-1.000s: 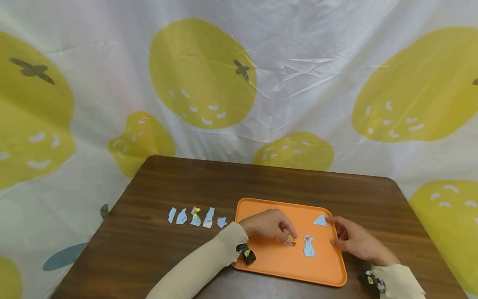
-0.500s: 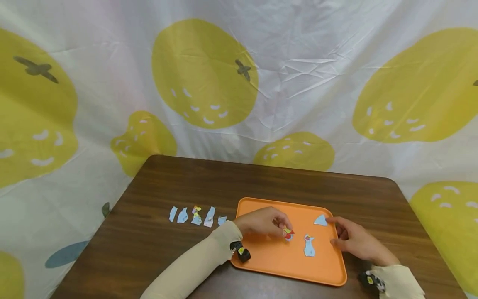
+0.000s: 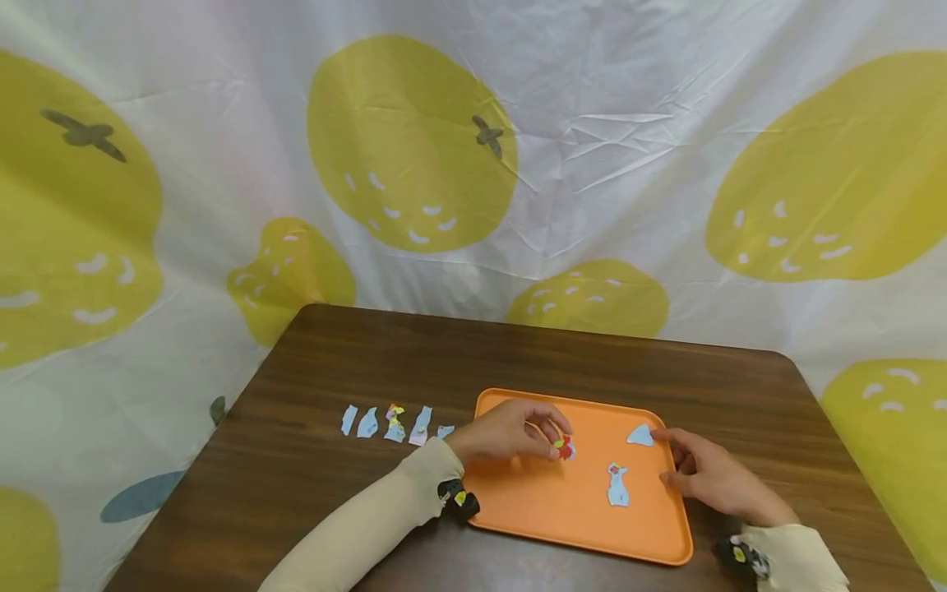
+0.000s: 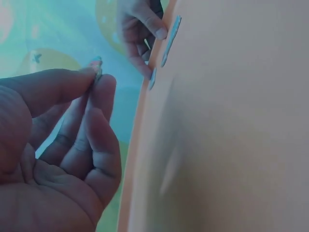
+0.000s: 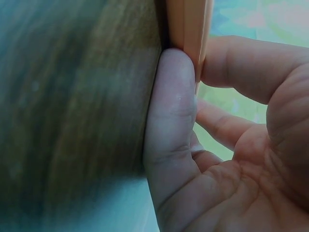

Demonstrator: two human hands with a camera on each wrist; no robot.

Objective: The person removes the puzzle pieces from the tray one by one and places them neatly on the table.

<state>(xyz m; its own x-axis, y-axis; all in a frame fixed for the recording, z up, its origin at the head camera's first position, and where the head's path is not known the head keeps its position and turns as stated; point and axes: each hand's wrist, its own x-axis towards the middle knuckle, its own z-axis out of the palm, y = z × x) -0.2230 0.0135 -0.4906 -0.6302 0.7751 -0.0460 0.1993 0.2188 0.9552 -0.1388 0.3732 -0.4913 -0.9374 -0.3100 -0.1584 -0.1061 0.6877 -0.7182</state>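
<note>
Inspecting the brown table (image 3: 392, 358): my right hand (image 3: 718, 481) grips the right rim of the orange tray (image 3: 528, 514), and my left hand (image 3: 499, 432) pinches a red-and-yellow piece (image 3: 565, 449) above it.
The tray could shift if my right hand pulls unevenly; my left sleeve (image 3: 362, 526), dragged low, could sweep the row of pale blue pieces (image 3: 367, 423) beside the tray; too light a pinch could drop the red-and-yellow piece. My cuff partly covers the rightmost piece (image 3: 445, 430), I cannot tell whether a right finger touches the triangular blue piece (image 3: 640, 437), and my left fingertips hide some of the pinched piece.
</note>
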